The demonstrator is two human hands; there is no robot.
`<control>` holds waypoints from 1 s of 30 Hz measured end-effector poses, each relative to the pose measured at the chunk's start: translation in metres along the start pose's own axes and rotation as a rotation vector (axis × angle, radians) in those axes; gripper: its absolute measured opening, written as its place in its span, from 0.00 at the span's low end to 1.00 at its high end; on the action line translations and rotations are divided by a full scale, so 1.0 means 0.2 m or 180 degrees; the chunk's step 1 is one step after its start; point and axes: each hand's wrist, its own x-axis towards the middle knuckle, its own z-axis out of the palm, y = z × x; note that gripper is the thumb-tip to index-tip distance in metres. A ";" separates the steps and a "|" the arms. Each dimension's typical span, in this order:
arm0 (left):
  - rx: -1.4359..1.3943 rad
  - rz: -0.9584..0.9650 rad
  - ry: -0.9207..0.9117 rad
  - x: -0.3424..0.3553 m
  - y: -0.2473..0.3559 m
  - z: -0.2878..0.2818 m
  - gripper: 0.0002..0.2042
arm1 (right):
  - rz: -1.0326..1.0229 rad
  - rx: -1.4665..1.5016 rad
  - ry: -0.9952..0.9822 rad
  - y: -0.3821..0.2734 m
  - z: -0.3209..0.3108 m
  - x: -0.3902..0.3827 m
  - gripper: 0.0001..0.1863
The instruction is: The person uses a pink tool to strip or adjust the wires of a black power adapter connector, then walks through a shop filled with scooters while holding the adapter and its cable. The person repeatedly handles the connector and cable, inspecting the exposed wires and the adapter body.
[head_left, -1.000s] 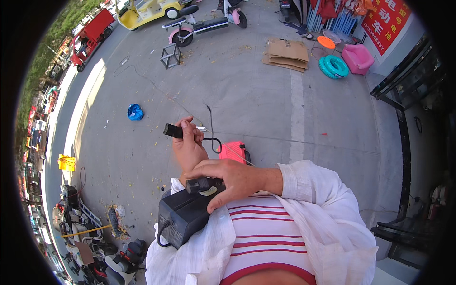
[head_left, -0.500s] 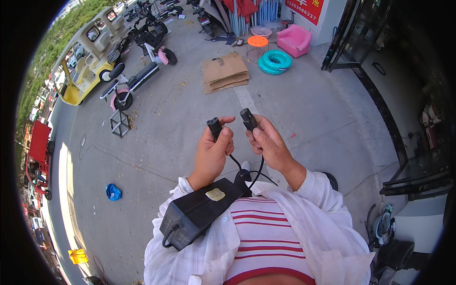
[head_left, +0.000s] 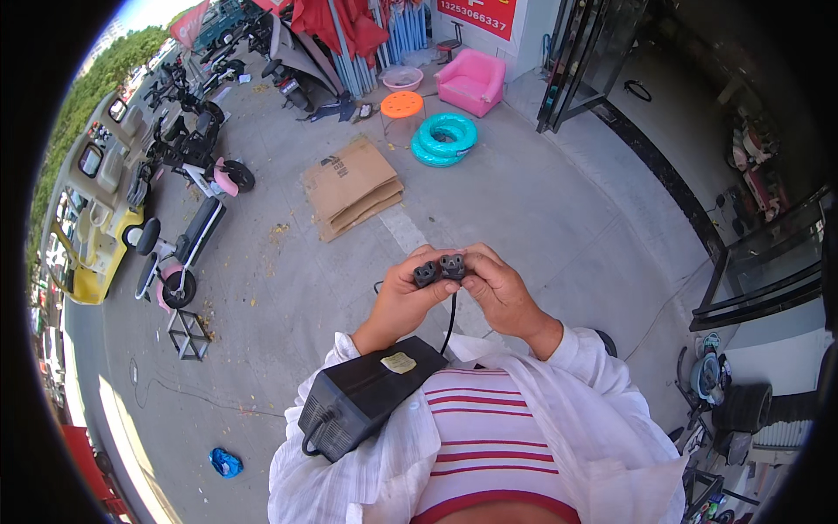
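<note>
My left hand (head_left: 401, 301) grips a black cable connector (head_left: 424, 274), fingers wrapped round it. My right hand (head_left: 504, 301) pinches a second black connector (head_left: 451, 266). The two are held side by side with their socket faces up, at chest height; whether they touch is unclear. A black cord hangs from them. A black charger brick (head_left: 345, 406) with a pale sticker and a coiled strain relief rests against my torso over the left forearm's sleeve.
Flattened cardboard (head_left: 353, 182), teal rings (head_left: 443, 153), an orange stool (head_left: 402, 105) and a pink armchair (head_left: 471, 87) lie ahead. Scooters (head_left: 196, 244) and a yellow cart (head_left: 105, 227) stand left; glass doors (head_left: 751, 275) are right. A blue bag (head_left: 225, 462) lies on the ground.
My view has swung right toward the doorway. My hands have moved from apart to together, bringing the two connectors side by side; earlier my right hand was down by the charger.
</note>
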 end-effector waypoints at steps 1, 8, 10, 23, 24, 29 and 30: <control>-0.0005 -0.0020 0.0026 0.07 -0.02 -0.01 0.17 | 0.0037 -0.0079 0.0031 0.02 -0.05 0.04 0.13; 0.0545 0.0456 -0.0641 0.71 -0.14 0.05 0.20 | 0.0086 -0.0564 0.0428 0.24 -0.45 0.23 0.15; 0.0583 0.0484 -0.0817 0.90 -0.21 0.12 0.20 | 0.0085 -0.0686 0.0558 0.34 -0.61 0.25 0.15; 0.0501 0.0612 -0.1236 2.51 -0.72 1.11 0.18 | 0.0706 -0.0687 0.2126 0.93 -2.30 0.22 0.16; 0.0445 0.0599 -0.1240 2.64 -0.77 1.20 0.17 | 0.0832 -0.0737 0.2287 1.00 -2.43 0.19 0.15; 0.0143 0.0487 -0.1236 3.29 -1.05 1.67 0.16 | 0.1193 -0.0471 0.2375 1.38 -3.11 0.16 0.15; 0.0098 0.0431 -0.1310 3.42 -1.13 1.77 0.16 | 0.1243 -0.0543 0.2349 1.47 -3.28 0.17 0.15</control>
